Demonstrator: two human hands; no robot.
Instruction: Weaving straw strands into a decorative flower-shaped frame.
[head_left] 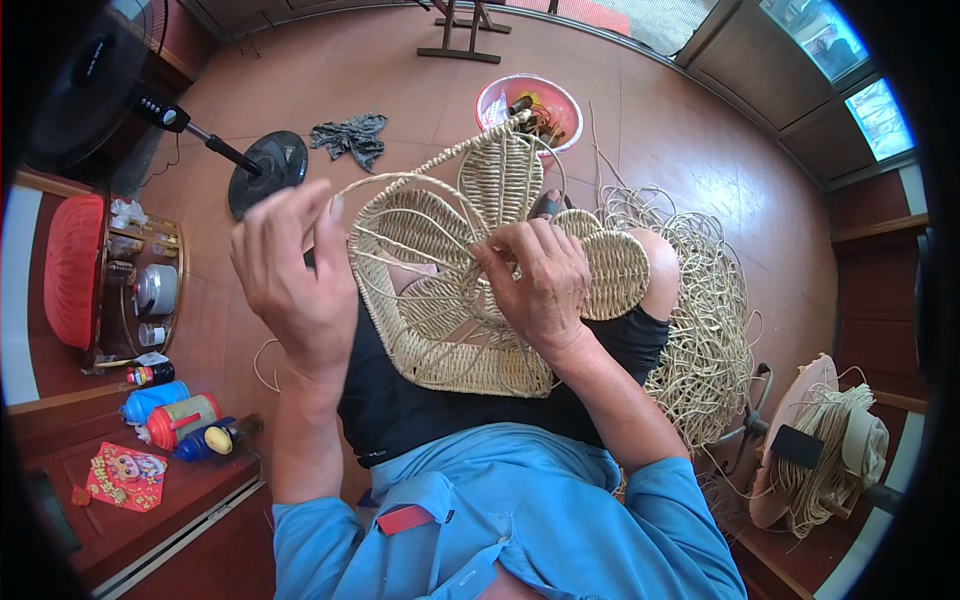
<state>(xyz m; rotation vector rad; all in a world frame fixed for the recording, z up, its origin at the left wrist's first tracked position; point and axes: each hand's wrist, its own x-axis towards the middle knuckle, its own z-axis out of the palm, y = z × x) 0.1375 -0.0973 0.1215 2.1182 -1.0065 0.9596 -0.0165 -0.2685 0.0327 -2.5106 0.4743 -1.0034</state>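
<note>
A pale woven wicker piece with several looped, petal-like panels rests across my lap. My right hand grips its middle, fingers pinched on the weaving where the loops meet. Raised to the left of the piece, my left hand has its fingers curled, and a thin cane strand seems to pass by its fingertips; whether it pinches that strand I cannot tell. A round woven panel sticks out on the right, over my knee.
A heap of loose cane strands lies on the floor to my right. A red basin with tools stands ahead, a grey rag and a black fan base to its left. Bottles sit on a wooden shelf at left.
</note>
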